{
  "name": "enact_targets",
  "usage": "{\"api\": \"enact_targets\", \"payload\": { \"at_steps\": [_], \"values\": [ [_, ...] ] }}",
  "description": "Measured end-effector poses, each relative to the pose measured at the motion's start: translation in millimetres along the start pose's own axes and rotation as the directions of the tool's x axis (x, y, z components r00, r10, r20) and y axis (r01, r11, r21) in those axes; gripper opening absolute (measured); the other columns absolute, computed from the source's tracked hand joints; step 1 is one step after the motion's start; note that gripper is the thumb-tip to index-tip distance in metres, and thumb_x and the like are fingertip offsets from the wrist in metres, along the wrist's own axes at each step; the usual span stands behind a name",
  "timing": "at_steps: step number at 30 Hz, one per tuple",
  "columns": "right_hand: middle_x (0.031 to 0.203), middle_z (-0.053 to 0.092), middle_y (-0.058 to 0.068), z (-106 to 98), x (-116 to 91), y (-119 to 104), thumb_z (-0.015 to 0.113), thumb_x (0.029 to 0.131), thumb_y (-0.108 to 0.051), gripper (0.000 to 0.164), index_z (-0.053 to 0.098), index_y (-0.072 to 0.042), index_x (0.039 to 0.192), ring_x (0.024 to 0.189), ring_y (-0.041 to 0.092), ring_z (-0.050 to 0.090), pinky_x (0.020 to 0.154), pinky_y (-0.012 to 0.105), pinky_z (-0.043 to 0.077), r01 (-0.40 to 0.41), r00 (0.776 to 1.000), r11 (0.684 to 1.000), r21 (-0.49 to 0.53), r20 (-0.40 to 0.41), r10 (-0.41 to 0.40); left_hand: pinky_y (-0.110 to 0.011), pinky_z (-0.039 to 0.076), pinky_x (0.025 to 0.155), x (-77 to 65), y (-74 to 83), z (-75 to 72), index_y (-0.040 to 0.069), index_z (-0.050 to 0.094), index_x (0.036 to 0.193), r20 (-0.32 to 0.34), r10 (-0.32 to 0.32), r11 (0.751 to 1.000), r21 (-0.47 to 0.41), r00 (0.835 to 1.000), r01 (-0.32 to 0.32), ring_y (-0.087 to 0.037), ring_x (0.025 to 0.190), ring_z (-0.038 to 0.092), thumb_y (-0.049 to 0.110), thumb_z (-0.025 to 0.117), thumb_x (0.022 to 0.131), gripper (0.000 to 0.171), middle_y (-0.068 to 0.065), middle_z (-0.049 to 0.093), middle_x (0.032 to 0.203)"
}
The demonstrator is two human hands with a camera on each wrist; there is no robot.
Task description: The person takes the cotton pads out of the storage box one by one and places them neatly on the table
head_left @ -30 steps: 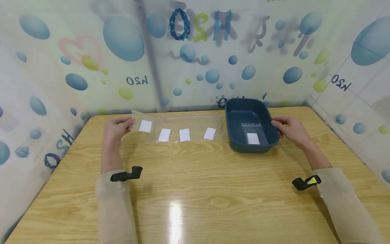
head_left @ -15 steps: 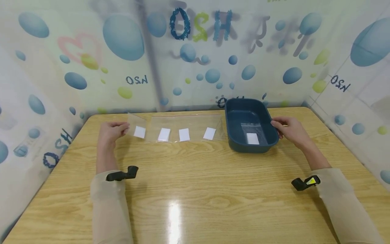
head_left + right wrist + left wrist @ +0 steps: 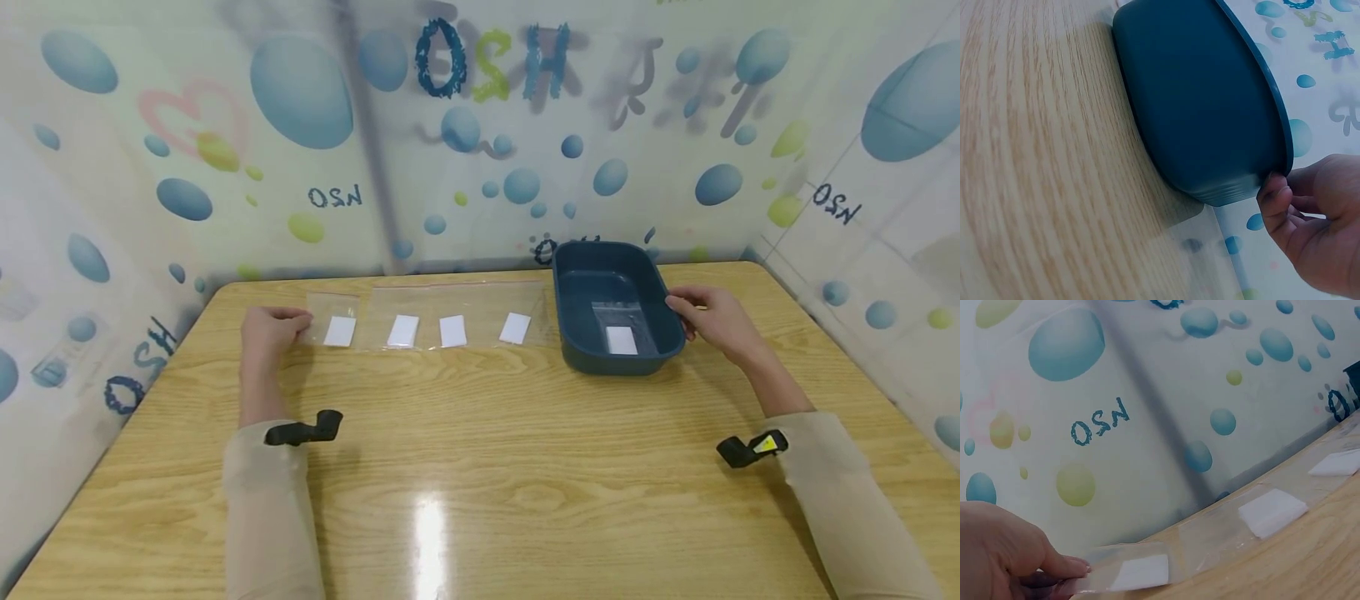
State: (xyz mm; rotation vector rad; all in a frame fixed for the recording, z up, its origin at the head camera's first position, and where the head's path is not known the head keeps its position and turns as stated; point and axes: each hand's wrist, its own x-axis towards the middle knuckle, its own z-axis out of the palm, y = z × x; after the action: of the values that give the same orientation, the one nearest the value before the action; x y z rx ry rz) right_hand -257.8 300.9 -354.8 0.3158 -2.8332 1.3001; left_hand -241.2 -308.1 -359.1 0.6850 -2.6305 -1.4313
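Observation:
My left hand [image 3: 272,329] pinches the left edge of a small clear zip bag [image 3: 332,320] with a white card inside. That bag lies at the left end of a row on the table's far side. In the left wrist view, the thumb and fingers [image 3: 1063,567] hold the bag's edge. Three more white cards in clear bags [image 3: 453,331] continue the row to the right. My right hand [image 3: 708,321] grips the right rim of a dark blue plastic bin [image 3: 618,365]. Inside the bin is another clear bag with a white card [image 3: 622,340].
The wooden table [image 3: 525,467] stretches toward me, with a light glare in front. Behind it hangs a pale backdrop [image 3: 480,200] with blue and green dots, and similar walls stand on both sides. Each sleeve cuff carries a black wrist mount [image 3: 303,429].
My left hand has moved left and slightly down. The bag it pinches has gone from raised and tilted to nearly flat on the table. The right hand and the bin have stayed put.

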Motion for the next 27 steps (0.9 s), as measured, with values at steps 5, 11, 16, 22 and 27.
{"api": "enact_targets", "payload": {
  "at_steps": [5,11,16,22,27],
  "values": [
    [0.081,0.058,0.012,0.3,-1.0,-0.1,0.047,0.109,-0.022,0.044,0.052,0.014,0.135,0.061,0.015,0.053,0.055,0.030,0.048,0.000,1.000,1.000,0.009,0.000,0.000,-0.018,0.044,0.061,0.1,-1.6,3.8,-0.006,0.067,0.124,-0.017,0.014,0.999,0.045,1.000,-0.013,-0.011,0.076,0.051,0.015,0.063,0.100,0.033,-0.010,0.063,0.100],
    [0.080,0.057,0.010,0.2,-1.8,-0.4,0.048,0.109,-0.025,0.045,0.054,0.012,0.133,0.061,0.015,0.053,0.056,0.031,0.048,0.015,1.000,1.000,0.005,-0.005,-0.015,-0.018,0.044,0.060,1.1,-2.4,9.5,-0.008,0.067,0.123,-0.031,0.033,0.999,0.040,0.999,-0.032,-0.010,0.074,0.052,0.015,0.064,0.099,0.033,-0.014,0.065,0.103],
    [0.080,0.057,0.011,0.1,-2.1,-0.6,0.048,0.109,-0.027,0.046,0.054,0.012,0.133,0.062,0.016,0.053,0.056,0.031,0.048,0.013,1.000,1.000,0.003,-0.005,-0.013,-0.018,0.044,0.059,-0.1,-1.6,13.0,-0.008,0.067,0.123,-0.043,0.057,0.997,0.053,0.997,-0.055,-0.010,0.074,0.052,0.016,0.063,0.099,0.034,-0.018,0.065,0.109],
    [0.080,0.058,0.011,0.2,-2.2,-1.1,0.048,0.109,-0.028,0.047,0.054,0.012,0.133,0.062,0.016,0.053,0.056,0.031,0.048,0.007,1.000,1.000,-0.006,-0.005,-0.007,-0.020,0.043,0.060,0.0,-0.9,14.6,-0.007,0.066,0.125,-0.050,0.042,0.998,0.048,0.998,-0.040,-0.013,0.077,0.052,0.015,0.061,0.100,0.034,-0.019,0.064,0.111],
    [0.080,0.057,0.011,0.2,-2.5,-1.8,0.047,0.109,-0.028,0.046,0.055,0.011,0.133,0.062,0.016,0.053,0.055,0.031,0.047,0.009,1.000,1.000,-0.011,-0.005,-0.009,-0.019,0.045,0.056,0.7,-1.9,12.8,-0.008,0.066,0.125,-0.054,0.054,0.998,0.026,0.997,-0.053,-0.008,0.068,0.053,0.015,0.059,0.099,0.035,-0.011,0.066,0.094]
  ]
}}
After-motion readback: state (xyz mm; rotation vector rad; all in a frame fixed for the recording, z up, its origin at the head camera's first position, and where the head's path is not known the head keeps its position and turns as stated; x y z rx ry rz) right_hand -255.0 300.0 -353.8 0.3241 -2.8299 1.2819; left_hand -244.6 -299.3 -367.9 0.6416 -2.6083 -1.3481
